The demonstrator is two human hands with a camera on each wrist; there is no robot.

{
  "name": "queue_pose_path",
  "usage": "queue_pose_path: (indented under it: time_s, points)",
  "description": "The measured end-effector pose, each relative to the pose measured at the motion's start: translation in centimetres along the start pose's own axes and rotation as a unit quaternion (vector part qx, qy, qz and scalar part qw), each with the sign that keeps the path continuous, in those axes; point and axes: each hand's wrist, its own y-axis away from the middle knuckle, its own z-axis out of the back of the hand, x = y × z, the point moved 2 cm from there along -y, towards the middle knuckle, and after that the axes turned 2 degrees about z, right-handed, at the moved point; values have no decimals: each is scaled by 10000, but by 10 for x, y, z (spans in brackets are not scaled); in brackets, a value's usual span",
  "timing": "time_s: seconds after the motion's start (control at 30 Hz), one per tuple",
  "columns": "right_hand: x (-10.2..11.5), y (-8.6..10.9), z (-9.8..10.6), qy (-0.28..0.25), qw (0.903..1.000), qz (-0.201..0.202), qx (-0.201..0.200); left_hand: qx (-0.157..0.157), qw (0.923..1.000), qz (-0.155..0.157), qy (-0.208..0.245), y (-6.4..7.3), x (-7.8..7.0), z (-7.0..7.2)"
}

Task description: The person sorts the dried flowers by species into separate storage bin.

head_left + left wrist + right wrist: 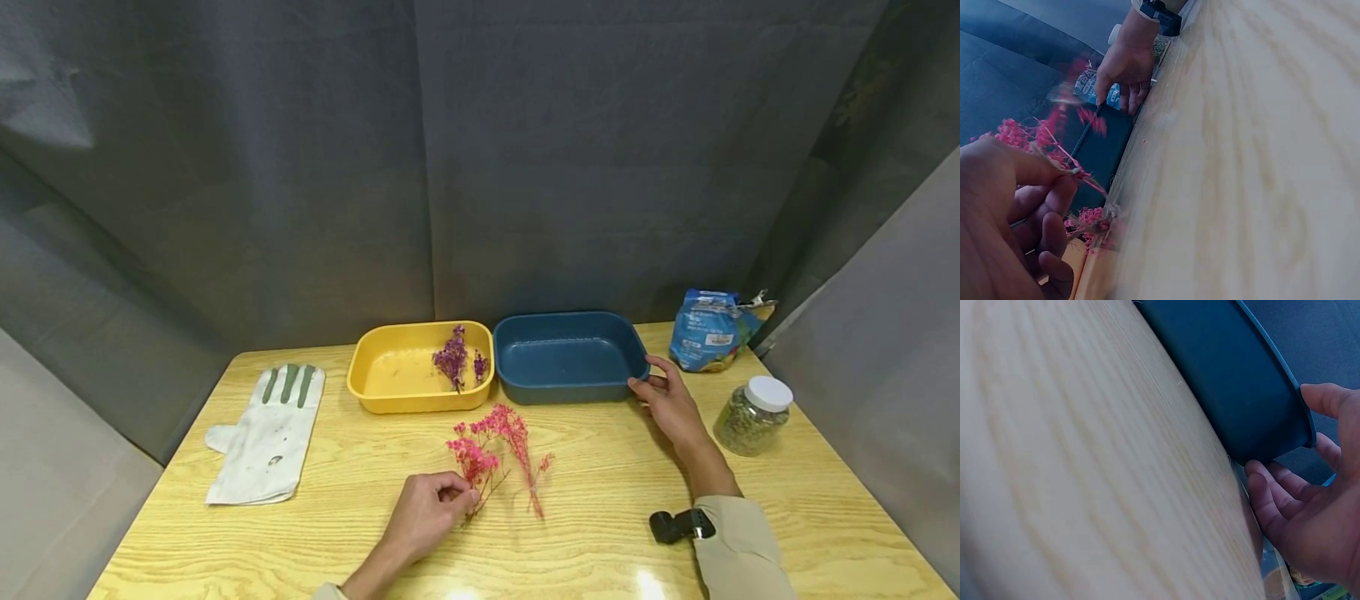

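Observation:
My left hand (431,510) pinches the thin stems of a pink dried flower sprig (474,461) between thumb and fingertips, low over the table. Just right of it lies another pink dried flower bunch (517,442), its stems towards me. At the front right corner of a dark blue plastic bin (570,392), my right hand (670,408) grips the rim; the right wrist view shows the thumb on the rim and the fingers about the outer wall. Bare floor shows inside this bin. Beside it, a yellow bin (390,402) holds purple dried flowers (452,358).
A white work glove (266,442) with green finger stripes lies flat on the left. At the right stand a blue foil bag (705,333) and a clear jar (750,421) with a white lid and greenish contents. Grey cloth (525,167) hangs behind the wooden table.

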Motion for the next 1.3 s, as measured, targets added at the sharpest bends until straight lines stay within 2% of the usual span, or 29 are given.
queue_pose_path:
  time_s: [0.17, 0.43, 0.8, 0.93, 1.07, 1.17, 1.3]
  points:
    - [1, 1, 0, 12, 10000, 9, -43, 51, 9998, 184, -50, -1, 0, 1]
    - [4, 2, -1, -8, 10000, 25, -35, -33, 9982, 454, -401, -4, 6, 3]
    - [4, 2, -1, 6, 10000, -7, -40, -75, 9955, 491, -811, -4, 7, 5]
    - [4, 3, 0, 3, 10000, 10, -34, -271, 9950, 534, -800, -5, 2, 6]
    - [5, 2, 0, 7, 10000, 9, -59, -666, 9951, 316, -655, -10, -9, 10]
    - [4, 2, 0, -21, 10000, -34, -60, -909, 9943, 6, -551, -17, -21, 13]
    - [3, 2, -1, -59, 10000, -66, -29, -1119, 9902, -371, -747, -31, -37, 12]
